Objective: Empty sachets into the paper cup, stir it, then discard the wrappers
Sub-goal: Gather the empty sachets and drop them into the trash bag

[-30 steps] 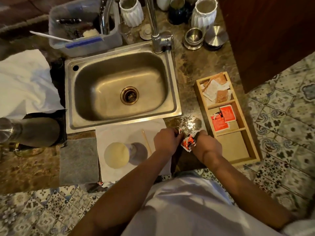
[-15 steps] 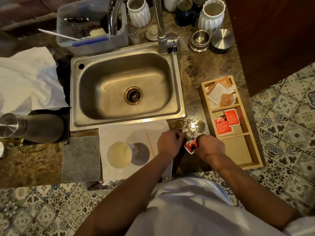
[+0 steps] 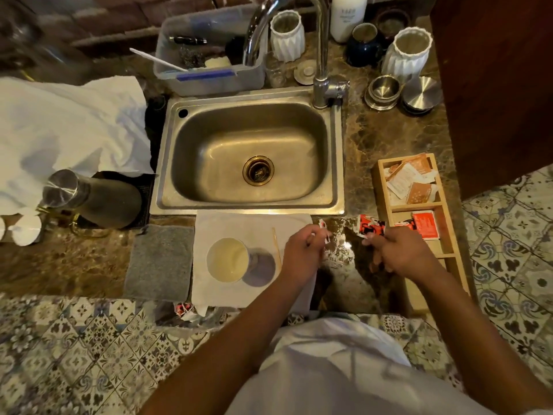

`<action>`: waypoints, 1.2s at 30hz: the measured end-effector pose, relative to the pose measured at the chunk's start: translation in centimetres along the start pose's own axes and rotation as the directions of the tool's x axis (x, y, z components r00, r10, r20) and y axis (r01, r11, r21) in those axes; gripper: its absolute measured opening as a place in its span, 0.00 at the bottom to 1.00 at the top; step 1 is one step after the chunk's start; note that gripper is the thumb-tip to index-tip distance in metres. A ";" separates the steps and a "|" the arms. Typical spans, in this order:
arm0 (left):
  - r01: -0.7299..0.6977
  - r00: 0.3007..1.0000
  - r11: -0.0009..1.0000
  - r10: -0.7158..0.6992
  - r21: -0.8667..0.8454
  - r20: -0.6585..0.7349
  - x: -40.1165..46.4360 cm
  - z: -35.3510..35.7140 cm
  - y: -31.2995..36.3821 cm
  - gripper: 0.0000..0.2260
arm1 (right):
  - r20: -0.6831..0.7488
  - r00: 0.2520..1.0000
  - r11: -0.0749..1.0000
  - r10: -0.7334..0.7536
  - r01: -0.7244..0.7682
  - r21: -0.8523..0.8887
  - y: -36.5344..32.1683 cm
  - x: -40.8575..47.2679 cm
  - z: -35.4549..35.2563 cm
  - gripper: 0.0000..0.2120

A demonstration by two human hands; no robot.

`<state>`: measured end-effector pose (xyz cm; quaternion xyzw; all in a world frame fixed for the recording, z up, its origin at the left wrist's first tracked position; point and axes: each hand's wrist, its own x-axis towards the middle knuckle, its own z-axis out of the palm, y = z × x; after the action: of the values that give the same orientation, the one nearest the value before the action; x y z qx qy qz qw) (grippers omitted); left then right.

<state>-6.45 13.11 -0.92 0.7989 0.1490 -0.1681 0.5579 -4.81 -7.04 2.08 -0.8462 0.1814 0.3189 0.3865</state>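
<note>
Steel sink [image 3: 248, 154] set in the counter [image 3: 386, 136]. In front of the sink, a paper cup [image 3: 228, 259] stands on a white napkin [image 3: 254, 229]. Right of the cup, the right hand [image 3: 402, 254] pinches a torn red sachet [image 3: 371, 225]; the left hand [image 3: 302, 250] pinches its torn-off strip [image 3: 322, 225].

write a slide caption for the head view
Hands apart, each pinching a piece of torn sachet beside the cup.

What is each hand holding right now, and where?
Right hand pinches the red sachet at its lower edge; left hand pinches the torn-off strip.
</note>
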 end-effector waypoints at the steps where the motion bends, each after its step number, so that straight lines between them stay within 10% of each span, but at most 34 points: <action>1: 0.015 1.000 0.999 -0.016 -0.044 -0.004 -0.2 0.0 0.3 0.10 | -0.019 1.000 0.999 -0.021 0.022 0.035 -0.4 -0.4 -0.5 0.15; 15: -0.062 0.983 0.956 0.008 -0.286 -0.185 -4.1 -4.6 5.1 0.07 | 0.004 0.967 0.906 -0.254 0.237 0.352 -5.8 -5.4 -1.0 0.16; 36: -0.248 0.808 0.846 -0.088 -0.472 -0.583 -15.7 -18.7 -1.2 0.03 | 0.134 0.806 0.802 -0.576 0.526 0.282 -14.9 -12.1 11.8 0.16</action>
<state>-19.18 30.33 10.87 0.6327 0.3180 0.1574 0.6883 -10.14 12.23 12.43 -0.7719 -0.0805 0.2573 0.5757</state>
